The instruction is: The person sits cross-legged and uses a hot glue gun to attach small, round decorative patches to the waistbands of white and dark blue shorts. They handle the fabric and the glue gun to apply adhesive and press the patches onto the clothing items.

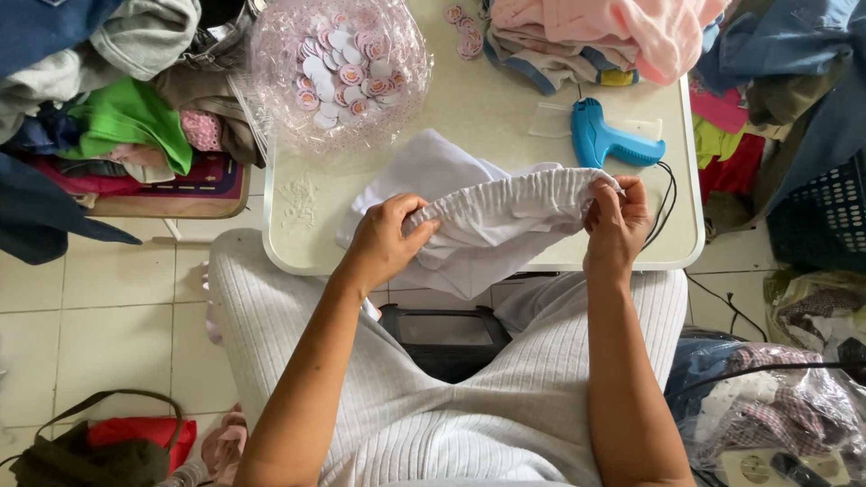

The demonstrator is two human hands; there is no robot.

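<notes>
nearest the camera, the person's lap in ribbed pale trousers (pixel 469 397) fills the lower frame, both forearms reaching up from it. the left hand (pixel 386 236) is closed on the gathered waistband of a white garment (pixel 492 225), thumb on top and fingers tucked under the fabric; the right hand (pixel 616 221) pinches the other end of that same band between thumb and fingertips. the garment hangs over the near edge of the small white table (pixel 487 108), partly lying on it, partly drooping toward the lap.

it looks light, soft and floppy (the elastic band seems the only part with any body), so the ruched waistband is probably the sensible place to hold it.

just beyond the right hand lies a blue tagging gun (pixel 606 137) with a black cord. farther back sits a clear bag of round pink tags (pixel 341 68), and folded pink clothing (pixel 622 32) at the far edge. heaps of clothes crowd both sides over a tiled floor (pixel 108 334).
</notes>
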